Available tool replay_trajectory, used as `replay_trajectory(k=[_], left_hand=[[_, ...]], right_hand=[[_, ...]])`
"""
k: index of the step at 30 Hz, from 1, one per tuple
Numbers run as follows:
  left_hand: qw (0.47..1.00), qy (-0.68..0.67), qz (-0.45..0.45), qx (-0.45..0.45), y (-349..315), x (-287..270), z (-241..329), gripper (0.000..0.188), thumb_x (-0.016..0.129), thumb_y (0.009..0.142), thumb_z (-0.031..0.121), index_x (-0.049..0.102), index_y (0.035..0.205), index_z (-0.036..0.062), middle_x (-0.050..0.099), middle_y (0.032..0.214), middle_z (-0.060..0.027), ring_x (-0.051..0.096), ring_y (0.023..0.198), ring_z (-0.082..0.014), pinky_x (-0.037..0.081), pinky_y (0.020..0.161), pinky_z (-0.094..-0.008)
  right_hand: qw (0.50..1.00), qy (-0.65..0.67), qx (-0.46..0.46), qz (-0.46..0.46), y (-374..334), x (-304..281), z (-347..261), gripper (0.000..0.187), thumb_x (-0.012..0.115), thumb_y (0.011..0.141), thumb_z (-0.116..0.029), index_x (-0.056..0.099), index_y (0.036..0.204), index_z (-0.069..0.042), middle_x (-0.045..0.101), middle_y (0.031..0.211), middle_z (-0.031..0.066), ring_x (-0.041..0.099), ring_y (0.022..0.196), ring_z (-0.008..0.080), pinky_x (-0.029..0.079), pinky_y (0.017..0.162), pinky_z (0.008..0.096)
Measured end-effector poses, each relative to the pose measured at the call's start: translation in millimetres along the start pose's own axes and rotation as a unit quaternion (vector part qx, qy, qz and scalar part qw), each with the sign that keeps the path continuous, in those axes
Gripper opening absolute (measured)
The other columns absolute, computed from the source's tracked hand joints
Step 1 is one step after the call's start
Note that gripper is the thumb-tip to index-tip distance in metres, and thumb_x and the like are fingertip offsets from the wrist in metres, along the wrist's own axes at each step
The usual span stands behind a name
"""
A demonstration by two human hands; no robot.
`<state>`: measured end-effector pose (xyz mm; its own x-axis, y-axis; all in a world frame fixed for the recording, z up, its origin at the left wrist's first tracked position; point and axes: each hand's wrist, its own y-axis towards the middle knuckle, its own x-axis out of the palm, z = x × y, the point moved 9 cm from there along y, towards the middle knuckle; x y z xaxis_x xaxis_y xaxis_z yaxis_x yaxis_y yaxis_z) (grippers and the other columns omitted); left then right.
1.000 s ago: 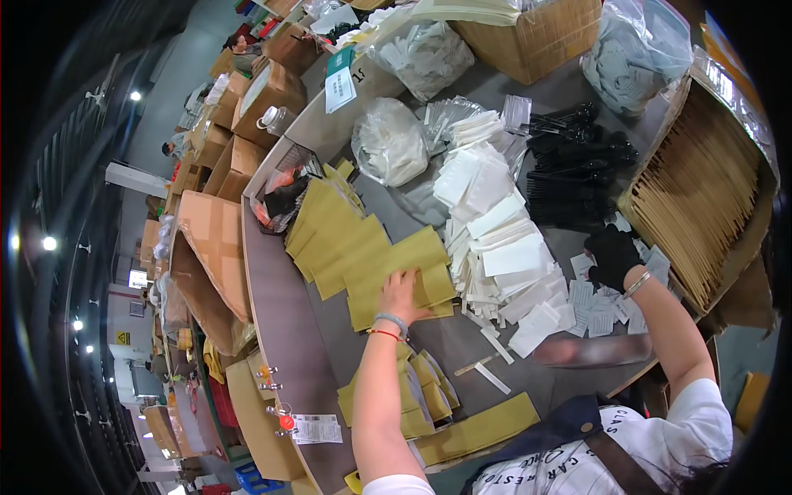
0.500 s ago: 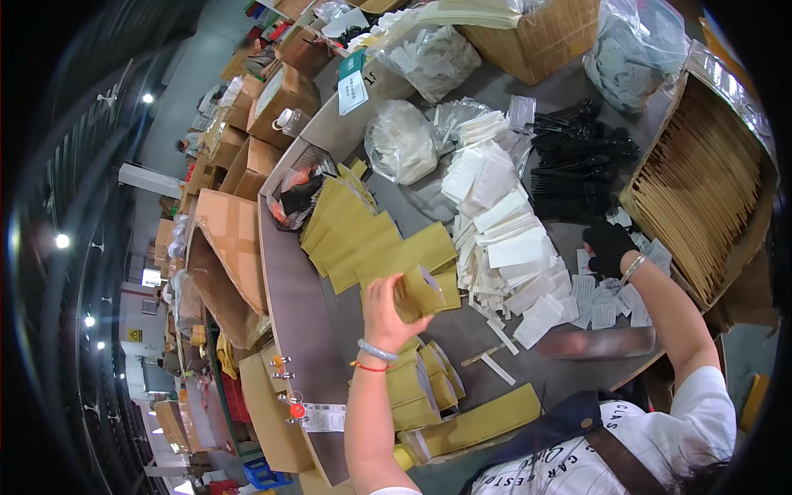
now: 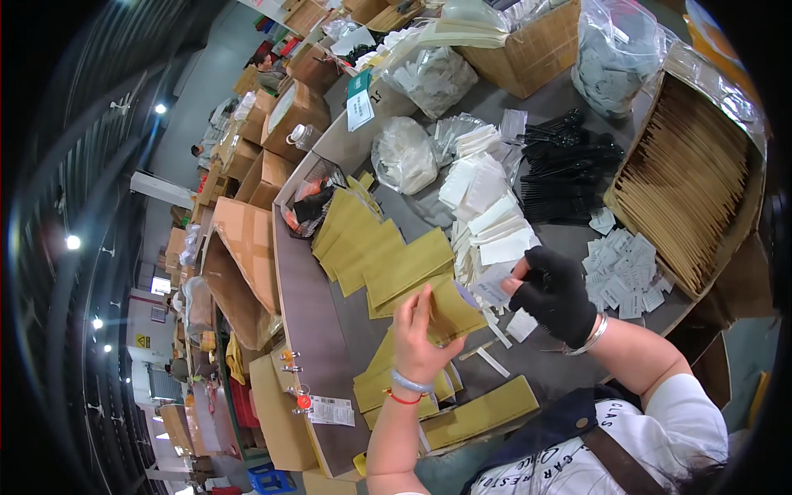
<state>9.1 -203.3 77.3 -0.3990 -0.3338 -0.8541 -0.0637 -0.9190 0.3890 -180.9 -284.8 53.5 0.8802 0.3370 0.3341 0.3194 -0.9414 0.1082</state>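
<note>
My left hand [image 3: 422, 340], bare, grips an open kraft paper sleeve [image 3: 454, 315], thumb and fingers on opposite sides of it. In my right hand [image 3: 561, 299], in a black fingerless glove, a small white printed card [image 3: 492, 285] is pinched between thumb and fingers. The card is at the sleeve's open end; whether its edge is inside I cannot tell. More kraft sleeves [image 3: 410, 262] lie overlapping beyond my left hand. A long pile of white paper packets [image 3: 474, 186] runs away from my hands, and loose small cards [image 3: 629, 276] lie scattered to the right.
Bundles of black plastic pieces with tines [image 3: 561, 186] lie beyond the cards. At the right stands a carton packed with thin brown strips [image 3: 685, 186]. Clear bags with pale contents [image 3: 404, 155] sit farther back. A wire basket [image 3: 309, 202] stands by the table's left edge.
My right hand has come left from the scattered cards and now holds one at the sleeve. My left hand has shifted slightly right and down with the sleeve.
</note>
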Motion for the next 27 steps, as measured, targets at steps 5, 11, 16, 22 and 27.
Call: replay_trajectory(k=[5,11,16,22,27], left_hand=[[0.999,0.034,0.004,0.008,-3.4,-3.3,20.3,0.091,0.086,0.054,0.019,0.045,0.134,0.0006,0.049,0.115,-0.0156,0.050,0.102,-0.0324,0.042,0.089,-0.0412],[0.999,0.053,0.014,0.004,-5.6,-2.8,30.5,0.092,0.087,0.055,0.017,0.045,0.134,-0.0009,0.048,0.116,-0.0165,0.050,0.104,-0.0332,0.043,0.089,-0.0413],[0.998,0.045,0.043,-0.008,-8.8,-6.2,31.8,0.092,0.087,0.054,0.017,0.045,0.134,-0.0011,0.048,0.115,-0.0166,0.049,0.104,-0.0332,0.042,0.089,-0.0420],[0.997,0.069,0.041,0.008,-9.3,-4.5,36.2,0.091,0.086,0.052,0.015,0.046,0.133,-0.0008,0.049,0.113,-0.0162,0.049,0.102,-0.0331,0.042,0.087,-0.0418],[0.997,0.062,0.043,0.001,-12.3,-7.7,37.1,0.089,0.086,0.052,0.015,0.048,0.132,0.0004,0.049,0.112,-0.0152,0.048,0.100,-0.0324,0.042,0.087,-0.0413]], right_hand=[[0.998,0.051,0.033,0.003,-5.9,7.9,6.3,0.014,0.066,0.085,-0.005,0.054,0.082,0.000,0.056,0.066,0.0015,0.058,0.060,0.0062,0.047,0.055,0.0218],[0.997,0.057,0.034,0.031,-7.8,7.9,5.1,0.015,0.066,0.084,-0.004,0.053,0.077,-0.002,0.055,0.063,0.0016,0.057,0.056,0.0075,0.046,0.050,0.0216],[0.998,-0.056,0.015,0.015,-10.7,5.1,14.8,0.017,0.069,0.083,-0.008,0.054,0.078,-0.002,0.055,0.063,0.0014,0.055,0.057,0.0047,0.044,0.053,0.0231],[0.982,-0.187,-0.019,-0.014,-11.4,8.8,4.0,0.015,0.072,0.079,-0.012,0.061,0.077,-0.001,0.059,0.062,0.0065,0.056,0.056,0.0090,0.044,0.053,0.0264],[0.982,-0.168,-0.070,-0.055,-7.2,7.7,8.4,0.014,0.072,0.078,-0.012,0.064,0.080,-0.001,0.061,0.066,0.0069,0.057,0.060,0.0088,0.046,0.057,0.0262]])
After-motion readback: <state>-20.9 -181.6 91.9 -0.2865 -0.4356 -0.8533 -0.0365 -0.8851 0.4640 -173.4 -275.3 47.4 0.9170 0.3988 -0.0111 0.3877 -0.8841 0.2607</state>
